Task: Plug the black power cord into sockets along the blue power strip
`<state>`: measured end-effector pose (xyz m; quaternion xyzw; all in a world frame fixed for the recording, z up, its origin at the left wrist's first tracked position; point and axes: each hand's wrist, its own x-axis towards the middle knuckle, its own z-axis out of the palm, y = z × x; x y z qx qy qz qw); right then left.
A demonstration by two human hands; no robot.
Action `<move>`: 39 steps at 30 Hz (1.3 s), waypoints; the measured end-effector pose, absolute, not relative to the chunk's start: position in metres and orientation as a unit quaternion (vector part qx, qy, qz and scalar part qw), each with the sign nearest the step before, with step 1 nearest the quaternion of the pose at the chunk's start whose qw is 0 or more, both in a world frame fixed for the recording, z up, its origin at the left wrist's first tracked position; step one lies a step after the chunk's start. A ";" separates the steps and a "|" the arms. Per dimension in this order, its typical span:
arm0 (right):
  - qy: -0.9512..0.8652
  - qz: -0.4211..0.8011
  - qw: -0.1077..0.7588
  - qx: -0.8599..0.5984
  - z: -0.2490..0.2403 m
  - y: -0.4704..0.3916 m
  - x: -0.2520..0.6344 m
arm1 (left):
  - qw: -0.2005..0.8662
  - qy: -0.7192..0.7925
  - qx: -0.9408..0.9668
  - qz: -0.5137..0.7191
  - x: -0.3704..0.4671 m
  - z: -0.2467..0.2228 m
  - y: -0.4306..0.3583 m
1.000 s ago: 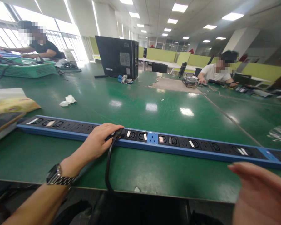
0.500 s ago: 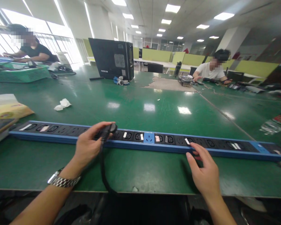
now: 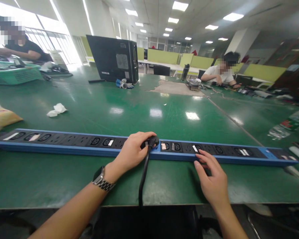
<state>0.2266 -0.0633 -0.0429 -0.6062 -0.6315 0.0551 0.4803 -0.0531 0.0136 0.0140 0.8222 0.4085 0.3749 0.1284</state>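
Observation:
A long blue and black power strip [image 3: 74, 139] lies across the green table in front of me, with several sockets and small white labels along it. My left hand [image 3: 133, 149], a watch on its wrist, grips a black power plug [image 3: 153, 142] at the blue socket section near the strip's middle. Whether the pins sit in the socket is hidden. From the plug a thick black cord [image 3: 144, 179] hangs over the table's front edge. My right hand [image 3: 214, 177] is at the strip's front edge, right of the middle, fingers apart and holding nothing.
Behind the strip stands a black computer case [image 3: 112, 59], with gloves [image 3: 124, 83] by its base. A green basket [image 3: 17, 75] is at the far left, crumpled tissue [image 3: 57, 109] nearer. A plastic bottle [image 3: 289, 122] lies right. Two people sit across the table.
My left hand has carried the plug rightward along the strip and down to the blue socket section. My right hand has stayed by the strip's front edge. The view has shifted slightly.

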 end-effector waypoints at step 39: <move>-0.512 0.231 0.588 -0.582 -0.049 -0.059 0.229 | 0.049 0.452 0.818 0.353 -0.053 -0.002 0.010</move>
